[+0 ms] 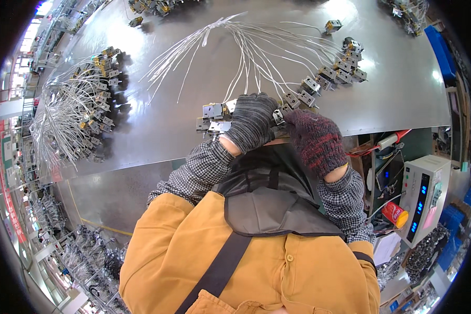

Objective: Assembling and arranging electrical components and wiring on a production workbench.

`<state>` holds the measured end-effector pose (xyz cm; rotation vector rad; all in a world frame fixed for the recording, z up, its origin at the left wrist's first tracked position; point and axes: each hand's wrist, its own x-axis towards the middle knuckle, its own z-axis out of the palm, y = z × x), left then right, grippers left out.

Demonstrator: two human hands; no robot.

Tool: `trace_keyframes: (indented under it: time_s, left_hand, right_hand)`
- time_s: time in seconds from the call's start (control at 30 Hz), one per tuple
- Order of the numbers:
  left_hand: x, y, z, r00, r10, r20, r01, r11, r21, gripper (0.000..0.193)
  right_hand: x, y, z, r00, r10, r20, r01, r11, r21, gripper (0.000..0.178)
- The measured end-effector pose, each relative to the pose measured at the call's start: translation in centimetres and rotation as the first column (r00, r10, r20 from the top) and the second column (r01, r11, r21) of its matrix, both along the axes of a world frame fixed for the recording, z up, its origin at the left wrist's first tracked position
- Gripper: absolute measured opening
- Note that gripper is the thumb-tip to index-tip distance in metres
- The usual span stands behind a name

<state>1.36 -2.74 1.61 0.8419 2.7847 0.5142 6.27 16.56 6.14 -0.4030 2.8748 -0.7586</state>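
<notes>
Both my hands are gloved and close together at the near edge of the metal table. My left hand (253, 119), in a grey striped glove, is closed. My right hand (317, 140), in a dark red and black glove, has its fingers pinched together. Between them they grip a small boxy metal unit (278, 116), partly hidden by the fingers. Similar metal units (213, 111) lie left of my left hand, and a row of others (309, 85) runs off to the far right. Thin white leads (254, 44) fan out from a gathered bunch to the row.
A heap of wired metal units (91, 104) lies at the table's left. More stand at the far edge (159, 6) and far right corner (408, 13). Below the table's right side are a white instrument box (426, 201) with blue digits, a red can (394, 215) and a red-handled probe (392, 138).
</notes>
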Motion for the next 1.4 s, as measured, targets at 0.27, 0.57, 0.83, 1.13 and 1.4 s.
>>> trace_keyframes:
  time_s: [0.27, 0.57, 0.83, 1.13, 1.4]
  left_hand:
    - [0.1, 0.0, -0.3, 0.999, -0.013, -0.053, 0.013, 1.0, 0.003, 0.059]
    - [-0.4, -2.4, -0.9, 0.999, -0.006, 0.037, -0.004, 0.963, 0.269, 0.05]
    - [-1.1, -4.6, -1.3, 0.959, 0.001, 0.284, -0.127, 0.896, 0.426, 0.044]
    - [-1.0, -3.7, -1.0, 0.989, -0.035, 0.146, -0.01, 0.954, 0.3, 0.044]
    - [-1.7, -5.2, -1.0, 0.928, -0.06, 0.367, -0.098, 0.913, 0.397, 0.042]
  right_hand:
    - [0.4, 0.3, -0.7, 0.999, 0.002, -0.036, -0.004, 0.999, -0.04, 0.017]
    - [0.2, -0.2, -0.2, 0.997, -0.01, -0.081, -0.003, 0.986, -0.165, 0.02]
    - [1.4, 1.2, -1.7, 0.998, -0.027, 0.055, 0.045, 0.935, -0.351, 0.021]
    - [1.2, 1.8, -3.3, 0.996, -0.082, 0.045, 0.09, 0.971, -0.223, 0.02]
    - [0.4, 3.7, -3.5, 0.989, -0.128, -0.069, 0.119, 0.985, -0.123, 0.019]
